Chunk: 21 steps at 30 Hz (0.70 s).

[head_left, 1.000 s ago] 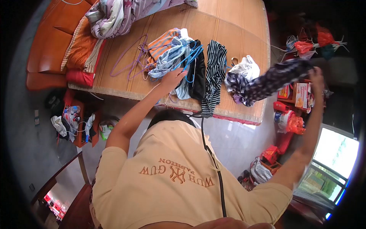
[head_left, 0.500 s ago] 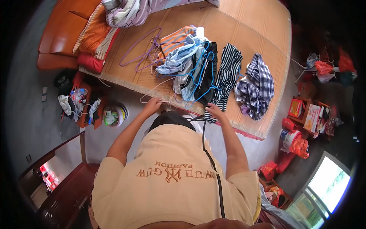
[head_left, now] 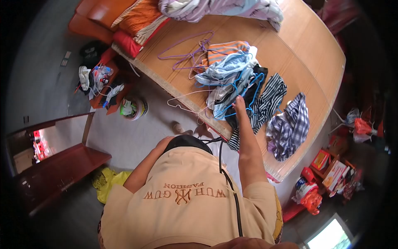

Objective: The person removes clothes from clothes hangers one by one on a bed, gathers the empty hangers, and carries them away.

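Observation:
My right hand [head_left: 239,104] reaches over the pile of clothes, fingers stretched forward and thumb apart, beside a blue hanger [head_left: 259,85] and a black garment [head_left: 251,94]. No firm grip on either shows. My left hand [head_left: 165,143] is down by my waist, its fingers hidden. Around the right hand lie a light blue garment [head_left: 230,65], an orange-and-grey striped garment [head_left: 226,50] and a black-and-white striped garment [head_left: 271,96]. Further right is a crumpled plaid shirt [head_left: 295,124]. A pale wire hanger [head_left: 182,99] overhangs the bed's near edge; purple hangers [head_left: 182,41] lie behind it.
The clothes rest on a bed with a brown mat [head_left: 306,70]. A patterned quilt [head_left: 219,10] and an orange cushion [head_left: 139,23] are at its far side. On the floor left stand a bin [head_left: 134,110] and a yellow bag [head_left: 110,182]. Boxes [head_left: 336,176] sit at right.
My right hand has moved forward from the striped garment at the bed's edge to the blue hanger area. My left hand has left the pale hanger and dropped toward my waist. The view has turned.

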Available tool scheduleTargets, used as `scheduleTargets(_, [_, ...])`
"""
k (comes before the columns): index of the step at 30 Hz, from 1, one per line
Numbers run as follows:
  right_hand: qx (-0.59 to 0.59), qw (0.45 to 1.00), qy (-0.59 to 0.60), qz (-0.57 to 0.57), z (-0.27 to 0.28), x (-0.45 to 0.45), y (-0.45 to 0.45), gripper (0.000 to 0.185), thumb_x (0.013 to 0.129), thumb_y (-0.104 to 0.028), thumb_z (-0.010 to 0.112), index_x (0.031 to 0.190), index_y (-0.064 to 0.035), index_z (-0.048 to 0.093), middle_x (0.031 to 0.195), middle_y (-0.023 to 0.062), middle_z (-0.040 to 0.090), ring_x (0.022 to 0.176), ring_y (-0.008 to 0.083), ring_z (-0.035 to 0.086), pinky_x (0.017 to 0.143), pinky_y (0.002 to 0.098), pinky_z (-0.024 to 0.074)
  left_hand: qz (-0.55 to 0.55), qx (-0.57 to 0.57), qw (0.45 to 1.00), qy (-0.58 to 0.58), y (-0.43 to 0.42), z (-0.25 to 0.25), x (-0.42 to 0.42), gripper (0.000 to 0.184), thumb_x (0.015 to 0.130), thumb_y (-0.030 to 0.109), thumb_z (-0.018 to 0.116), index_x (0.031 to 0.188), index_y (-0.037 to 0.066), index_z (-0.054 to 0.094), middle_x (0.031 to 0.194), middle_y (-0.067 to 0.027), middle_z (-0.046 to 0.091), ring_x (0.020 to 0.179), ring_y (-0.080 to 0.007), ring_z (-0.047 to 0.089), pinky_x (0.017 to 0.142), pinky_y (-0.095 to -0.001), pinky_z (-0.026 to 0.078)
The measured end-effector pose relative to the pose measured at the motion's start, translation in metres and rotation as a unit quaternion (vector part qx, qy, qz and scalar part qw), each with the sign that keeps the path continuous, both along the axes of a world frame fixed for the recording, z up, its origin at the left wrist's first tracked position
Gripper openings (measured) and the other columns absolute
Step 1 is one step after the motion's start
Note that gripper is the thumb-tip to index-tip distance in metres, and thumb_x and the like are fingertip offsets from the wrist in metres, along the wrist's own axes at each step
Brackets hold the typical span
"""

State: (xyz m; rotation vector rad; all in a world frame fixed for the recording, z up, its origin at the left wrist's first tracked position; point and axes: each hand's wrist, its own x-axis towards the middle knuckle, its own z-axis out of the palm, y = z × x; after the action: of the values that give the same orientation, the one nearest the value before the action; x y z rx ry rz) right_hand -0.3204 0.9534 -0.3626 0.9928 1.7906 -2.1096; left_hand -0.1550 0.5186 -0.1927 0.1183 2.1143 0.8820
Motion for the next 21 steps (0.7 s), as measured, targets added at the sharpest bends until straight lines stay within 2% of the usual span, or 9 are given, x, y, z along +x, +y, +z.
scheduleTargets(3, [0.049,0.998,0.04,-0.014,0.04,0.006,0.001,0.045,0.09,-0.023,0.048,0.13,-0.0014,0.042,0.119,0.0072,0.05,0.09,0.0183,0.055,0.071,0.0337,0.0518,0.013,-0.013,1.0,0.005,0.004,0.013,-0.001,0.034,0.087,0.028,0.044,0.117,0.019,0.057,0.114,-0.0137,0.056,0.108,-0.0334,0.052,0.092,-0.0405,0.041])
scheduleTargets(5, [0.356,0.918,0.1,0.143,0.045,0.025,0.009,0.031,0.085,-0.022,0.05,0.101,0.0026,0.061,0.104,0.0199,0.057,0.088,0.0344,0.056,0.071,0.0406,0.0489,-0.012,-0.059,0.998,0.012,-0.005,0.027,-0.002,0.034,0.087,0.03,0.043,0.117,0.022,0.057,0.114,-0.0114,0.055,0.108,-0.0327,0.053,0.091,-0.0407,0.042])
scheduleTargets(7, [0.459,0.875,0.063,0.139,0.03,0.06,0.004,0.028,0.085,-0.024,0.05,0.095,-0.0001,0.062,0.089,0.022,0.063,0.084,0.0394,0.058,0.078,0.0441,0.0457,-0.002,-0.092,0.996,0.01,-0.022,0.03,0.006,0.034,0.087,0.03,0.045,0.116,0.019,0.057,0.114,-0.0121,0.056,0.106,-0.0321,0.054,0.09,-0.0412,0.043])
scheduleTargets(8, [0.449,0.882,0.074,0.121,-0.061,0.09,0.025,0.025,0.088,-0.024,0.05,0.096,-0.0033,0.062,0.059,0.0058,0.055,0.046,0.017,0.053,0.039,0.0292,0.042,0.013,-0.09,0.996,0.015,-0.035,0.017,0.015,0.034,0.087,0.03,0.045,0.116,0.019,0.057,0.114,-0.0121,0.056,0.106,-0.0321,0.054,0.09,-0.0412,0.043])
scheduleTargets(9, [0.399,0.904,0.046,0.15,-0.052,0.113,0.019,0.024,0.088,-0.025,0.051,0.093,-0.0032,0.061,0.057,0.0048,0.054,0.043,0.0145,0.051,0.038,0.0284,0.041,0.068,-0.07,0.995,0.017,-0.049,-0.009,0.032,0.033,0.086,0.028,0.047,0.115,0.017,0.058,0.113,-0.013,0.058,0.106,-0.0322,0.055,0.09,-0.0412,0.043])
scheduleTargets(11, [0.527,0.788,0.056,0.311,-0.014,0.16,-0.007,0.036,0.087,-0.032,0.048,0.079,-0.0001,0.061,0.06,0.0142,0.059,0.047,0.0238,0.058,0.043,0.0364,0.0453,0.137,-0.045,0.989,0.025,-0.074,-0.026,0.06,0.033,0.086,0.027,0.048,0.115,0.014,0.059,0.112,-0.0138,0.059,0.105,-0.0322,0.055,0.089,-0.0413,0.044])
scheduleTargets(13, [0.494,0.745,-0.029,0.448,-0.017,0.212,-0.027,0.044,0.083,-0.041,0.051,0.081,0.0013,0.064,0.057,0.0158,0.059,0.05,0.0303,0.059,0.053,0.0417,0.0477,0.224,-0.029,0.974,0.027,-0.096,-0.022,0.086,0.033,0.085,0.023,0.051,0.113,0.009,0.059,0.11,-0.0159,0.061,0.104,-0.0327,0.057,0.09,-0.041,0.044])
scheduleTargets(14, [0.451,0.744,-0.161,0.466,0.026,0.232,-0.063,0.035,0.084,-0.028,0.047,0.076,0.0012,0.065,0.077,0.0241,0.063,0.074,0.0385,0.063,0.07,0.0481,0.0488,0.239,-0.024,0.97,0.029,-0.109,-0.025,0.106,0.033,0.085,0.023,0.051,0.113,0.009,0.059,0.11,-0.0159,0.061,0.104,-0.0327,0.057,0.09,-0.041,0.044])
scheduleTargets(21, [0.395,0.723,-0.111,0.556,0.031,0.305,-0.117,0.033,0.086,-0.028,0.047,0.082,0.0007,0.063,0.08,0.0253,0.062,0.08,0.0398,0.062,0.072,0.0481,0.0478,0.235,-0.091,0.967,-0.032,-0.205,-0.059,0.236,0.031,0.085,0.022,0.049,0.109,0.007,0.061,0.111,-0.0166,0.061,0.104,-0.0335,0.057,0.09,-0.0412,0.045])
